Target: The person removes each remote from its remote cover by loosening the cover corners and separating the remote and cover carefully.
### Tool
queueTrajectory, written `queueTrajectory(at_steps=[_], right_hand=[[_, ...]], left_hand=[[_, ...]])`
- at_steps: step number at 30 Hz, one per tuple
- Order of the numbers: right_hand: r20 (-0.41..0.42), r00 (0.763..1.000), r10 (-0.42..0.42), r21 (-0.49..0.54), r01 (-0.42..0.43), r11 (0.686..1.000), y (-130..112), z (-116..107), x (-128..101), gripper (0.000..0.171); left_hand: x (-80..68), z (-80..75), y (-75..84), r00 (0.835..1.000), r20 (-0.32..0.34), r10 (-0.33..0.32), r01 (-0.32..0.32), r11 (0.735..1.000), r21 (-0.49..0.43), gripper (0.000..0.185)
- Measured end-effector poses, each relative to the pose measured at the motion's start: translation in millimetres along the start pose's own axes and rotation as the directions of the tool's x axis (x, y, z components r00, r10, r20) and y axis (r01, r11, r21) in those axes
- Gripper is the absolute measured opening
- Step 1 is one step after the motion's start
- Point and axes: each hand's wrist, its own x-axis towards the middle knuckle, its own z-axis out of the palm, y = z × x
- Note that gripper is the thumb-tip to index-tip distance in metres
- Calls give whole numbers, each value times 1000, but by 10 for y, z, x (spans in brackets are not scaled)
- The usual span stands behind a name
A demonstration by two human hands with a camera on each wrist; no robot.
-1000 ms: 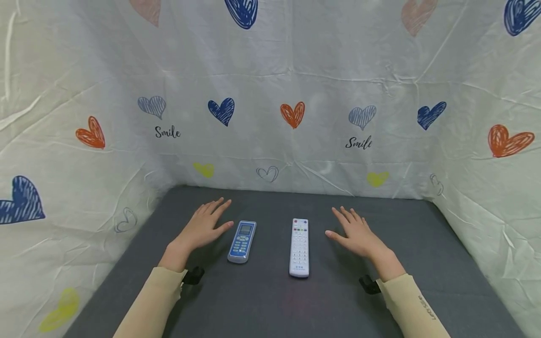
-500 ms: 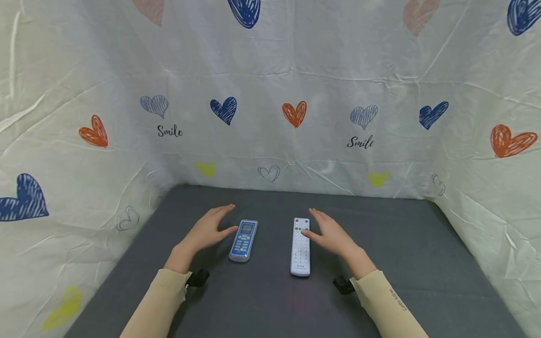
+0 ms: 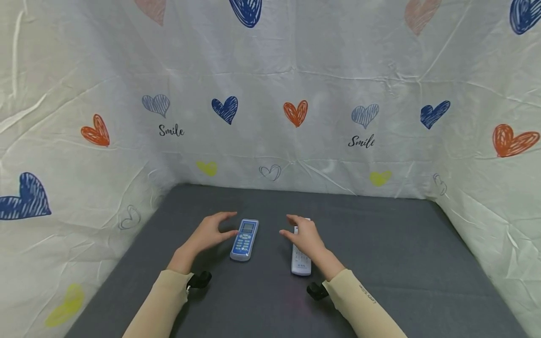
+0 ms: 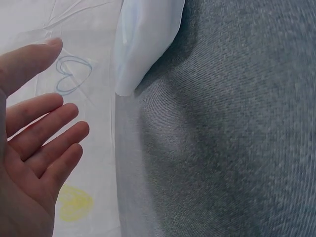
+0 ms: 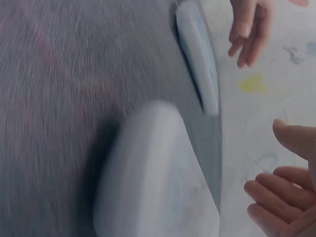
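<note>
Blur smears the right-wrist view. Right hand [image 3: 305,235], fingers spread, covers the white remote's [image 3: 301,264] top; left hand [image 3: 208,232], open, sits beside the blue remote [image 3: 244,240]. Grey tabletop [image 3: 401,263], heart-printed cloth [image 3: 296,112] behind.

Head view high, facing down-forward; wrist views close, low; blue remote [image 3: 244,239] shared.

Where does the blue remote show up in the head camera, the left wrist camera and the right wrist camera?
Head: the blue remote lies left of centre on the grey table, just beside the left hand.
Left wrist: a pale blurred end of it juts in at the top, past the fingers.
Right wrist: it lies at the top, edge-on and blurred, beyond the white remote.
Shared landmark: the heart-printed cloth behind the table.
</note>
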Motion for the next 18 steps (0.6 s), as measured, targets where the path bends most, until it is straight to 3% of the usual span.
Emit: queueTrajectory(at_steps=[18], right_hand=[[61, 992, 112, 253, -124, 959, -288, 522, 205, 49]], left_hand=[[50, 106, -56, 994, 45, -95, 102, 978, -183, 48]])
